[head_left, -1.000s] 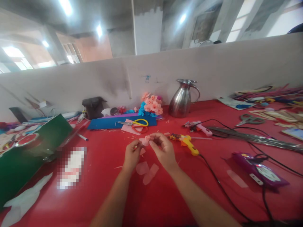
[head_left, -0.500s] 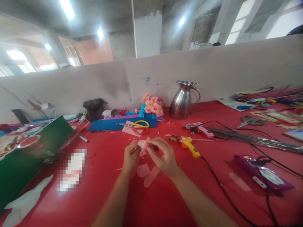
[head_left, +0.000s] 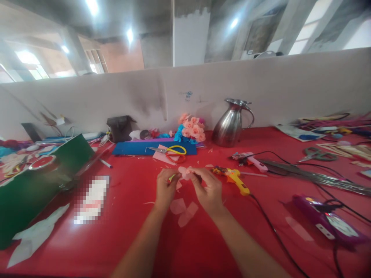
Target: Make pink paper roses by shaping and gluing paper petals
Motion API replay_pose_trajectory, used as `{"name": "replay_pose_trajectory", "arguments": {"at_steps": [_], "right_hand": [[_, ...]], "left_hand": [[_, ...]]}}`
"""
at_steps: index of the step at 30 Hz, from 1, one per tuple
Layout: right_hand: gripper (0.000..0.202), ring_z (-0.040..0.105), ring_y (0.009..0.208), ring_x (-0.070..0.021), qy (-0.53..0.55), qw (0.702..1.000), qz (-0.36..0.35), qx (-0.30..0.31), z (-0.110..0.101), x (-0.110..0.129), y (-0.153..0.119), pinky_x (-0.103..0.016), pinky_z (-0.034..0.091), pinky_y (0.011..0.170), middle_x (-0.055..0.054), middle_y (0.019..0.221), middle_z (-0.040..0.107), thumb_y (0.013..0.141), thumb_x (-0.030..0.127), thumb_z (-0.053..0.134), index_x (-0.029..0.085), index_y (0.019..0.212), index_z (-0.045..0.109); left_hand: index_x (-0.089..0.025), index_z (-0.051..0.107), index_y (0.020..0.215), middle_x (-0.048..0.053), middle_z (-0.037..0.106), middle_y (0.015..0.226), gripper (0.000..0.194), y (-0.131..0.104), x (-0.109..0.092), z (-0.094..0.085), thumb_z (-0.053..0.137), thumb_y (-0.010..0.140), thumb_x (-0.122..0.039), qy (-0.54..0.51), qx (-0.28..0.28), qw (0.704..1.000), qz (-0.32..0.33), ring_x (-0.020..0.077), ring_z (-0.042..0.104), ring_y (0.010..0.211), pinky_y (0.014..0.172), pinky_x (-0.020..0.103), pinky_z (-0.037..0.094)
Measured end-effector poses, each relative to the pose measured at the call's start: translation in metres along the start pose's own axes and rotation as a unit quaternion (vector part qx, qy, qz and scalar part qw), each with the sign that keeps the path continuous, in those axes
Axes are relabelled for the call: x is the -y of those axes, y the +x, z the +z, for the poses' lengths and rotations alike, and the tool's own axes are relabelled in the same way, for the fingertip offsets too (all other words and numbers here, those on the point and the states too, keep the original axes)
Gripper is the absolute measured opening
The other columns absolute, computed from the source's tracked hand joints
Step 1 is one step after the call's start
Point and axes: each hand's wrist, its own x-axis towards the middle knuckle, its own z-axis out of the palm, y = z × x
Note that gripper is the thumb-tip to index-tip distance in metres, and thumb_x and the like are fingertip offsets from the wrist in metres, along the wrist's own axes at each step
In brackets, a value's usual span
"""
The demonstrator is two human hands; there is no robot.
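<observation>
Between both hands I hold a small pink paper flower (head_left: 184,172), its petals pale and thin. My left hand (head_left: 167,188) pinches it from the left, with a bit of green showing by the fingertips. From the other side, my right hand (head_left: 209,189) grips the flower's edge between thumb and fingers. Loose pink paper petals (head_left: 185,216) lie on the red table just below. A yellow glue gun (head_left: 236,179) rests right of my right hand. Beyond my hands, yellow-handled scissors (head_left: 171,150) lie on pink paper and a blue sheet.
Behind stand a bunch of pink flowers (head_left: 193,129) and a steel jug (head_left: 230,123). A pink glue gun (head_left: 253,161), a purple power strip (head_left: 327,222) and cables lie at right. A green board (head_left: 31,200) leans at left, near a white scrap (head_left: 40,231).
The view has shifted slightly, so most things sit further right. My hands have drawn a little apart at the fingertips while both keep hold of the flower.
</observation>
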Motion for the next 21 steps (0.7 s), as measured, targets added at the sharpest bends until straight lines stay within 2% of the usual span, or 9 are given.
{"name": "replay_pose_trajectory", "arguments": {"at_steps": [4,7,9,16,21], "right_hand": [[0.014,0.060,0.071,-0.0148,0.036,0.995,0.089,-0.011,0.002,-0.001,0.002,-0.026,0.048,0.065,-0.003,0.081,0.066,0.082,0.028,0.053,0.021,0.090,0.063],[0.020,0.057,0.064,-0.0137,0.086,0.981,0.175,-0.008,0.003,-0.003,0.005,-0.024,0.046,0.059,-0.002,0.073,0.064,0.083,0.034,0.050,0.018,0.084,0.061],[0.021,0.055,0.061,-0.0130,0.110,0.972,0.205,-0.012,0.004,-0.005,0.008,-0.023,0.043,0.056,-0.002,0.069,0.062,0.083,0.036,0.050,0.017,0.079,0.060],[0.023,0.052,0.059,-0.0125,0.164,0.960,0.223,0.034,0.005,-0.011,0.009,-0.023,0.040,0.055,-0.001,0.069,0.061,0.083,0.039,0.049,0.018,0.078,0.056],[0.021,0.050,0.059,-0.0121,0.136,0.964,0.230,0.013,0.003,-0.013,0.008,-0.023,0.039,0.056,0.000,0.065,0.058,0.081,0.037,0.052,0.018,0.074,0.057]], "left_hand": [[-0.020,0.067,0.073,0.004,0.066,0.074,0.009,0.000,0.000,0.001,0.059,0.075,-0.023,0.005,0.005,1.000,-0.010,0.0167,0.057,0.074,0.072,0.029,0.042],[-0.019,0.068,0.067,0.003,0.065,0.068,0.013,0.000,-0.001,0.001,0.058,0.075,-0.024,0.005,0.020,0.999,-0.050,0.0162,0.057,0.068,0.066,0.028,0.042],[-0.019,0.068,0.065,0.003,0.065,0.066,0.015,-0.001,0.000,0.001,0.058,0.074,-0.025,0.005,0.029,0.997,-0.073,0.0164,0.057,0.066,0.064,0.027,0.041],[-0.020,0.070,0.065,0.003,0.064,0.062,0.015,-0.002,0.007,0.003,0.059,0.073,-0.028,0.009,0.036,0.996,-0.081,0.0164,0.055,0.062,0.062,0.027,0.041],[-0.020,0.071,0.071,0.002,0.063,0.058,0.014,-0.003,0.008,0.005,0.058,0.072,-0.025,0.007,0.070,0.995,-0.076,0.0157,0.055,0.060,0.063,0.027,0.040]]}}
